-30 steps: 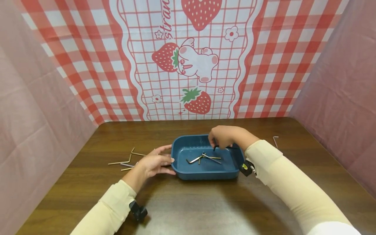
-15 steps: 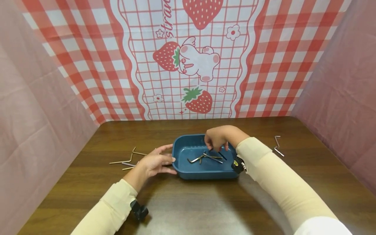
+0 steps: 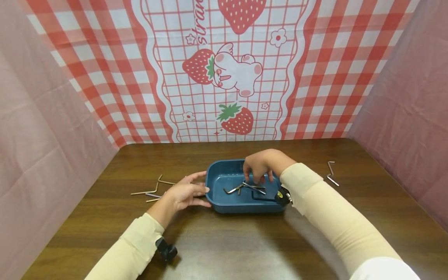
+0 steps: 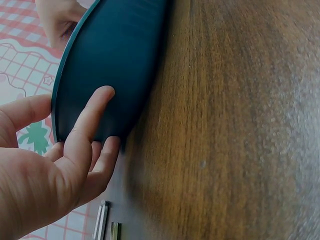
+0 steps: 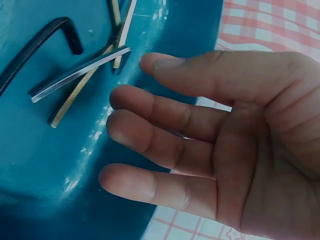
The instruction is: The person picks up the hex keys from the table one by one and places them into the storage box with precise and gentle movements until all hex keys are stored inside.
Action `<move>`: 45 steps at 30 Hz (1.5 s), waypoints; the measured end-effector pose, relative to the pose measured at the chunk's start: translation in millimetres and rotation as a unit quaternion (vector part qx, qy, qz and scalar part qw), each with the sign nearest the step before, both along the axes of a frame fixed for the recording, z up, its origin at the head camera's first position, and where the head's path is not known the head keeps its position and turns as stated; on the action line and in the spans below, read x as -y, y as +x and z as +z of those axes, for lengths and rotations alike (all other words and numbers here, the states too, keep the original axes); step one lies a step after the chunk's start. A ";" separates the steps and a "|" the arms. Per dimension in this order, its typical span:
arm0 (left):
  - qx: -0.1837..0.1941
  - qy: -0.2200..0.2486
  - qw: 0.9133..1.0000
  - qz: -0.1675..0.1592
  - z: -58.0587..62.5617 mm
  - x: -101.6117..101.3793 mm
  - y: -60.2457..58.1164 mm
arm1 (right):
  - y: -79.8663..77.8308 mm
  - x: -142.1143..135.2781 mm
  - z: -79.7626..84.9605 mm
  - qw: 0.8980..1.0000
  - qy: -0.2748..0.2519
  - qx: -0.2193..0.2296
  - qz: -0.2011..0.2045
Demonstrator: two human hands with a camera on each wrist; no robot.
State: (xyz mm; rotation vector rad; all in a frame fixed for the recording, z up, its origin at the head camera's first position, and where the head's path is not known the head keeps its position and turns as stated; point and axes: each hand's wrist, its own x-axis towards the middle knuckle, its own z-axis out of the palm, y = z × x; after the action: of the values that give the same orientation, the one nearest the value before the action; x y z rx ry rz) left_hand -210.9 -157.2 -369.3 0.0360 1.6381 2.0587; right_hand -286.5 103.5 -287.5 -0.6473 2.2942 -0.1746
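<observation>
Right grip (image 3: 259,165) loose and empty over the tray (image 3: 241,209), left grip (image 3: 184,193) spread against its end, I judge the black key (image 3: 263,199) lying inside as placed, so the next move calls for lifting clear.

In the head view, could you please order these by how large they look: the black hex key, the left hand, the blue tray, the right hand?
1. The blue tray
2. The left hand and the right hand: too alike to rank
3. The black hex key, by its visible part
</observation>
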 end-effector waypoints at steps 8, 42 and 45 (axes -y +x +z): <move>0.004 -0.001 1.000 -0.001 0.2 -0.8 0.3 | 5.3 -1.0 8.5 0.997 -0.035 -0.057 0.032; -0.005 -0.001 1.000 0.005 -1.1 -0.9 1.8 | 50.3 -63.9 -0.1 0.888 -0.274 -0.365 0.061; -0.006 -0.001 1.000 0.005 -1.6 -0.8 1.6 | 52.1 -71.6 -0.8 0.879 -0.271 -0.388 0.051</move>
State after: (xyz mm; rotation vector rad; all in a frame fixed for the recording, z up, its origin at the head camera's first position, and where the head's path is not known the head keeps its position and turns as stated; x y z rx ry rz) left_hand -209.3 -156.4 -371.0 0.0398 1.6504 2.0693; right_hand -234.5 175.1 -288.3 -1.3092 2.9860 -0.6189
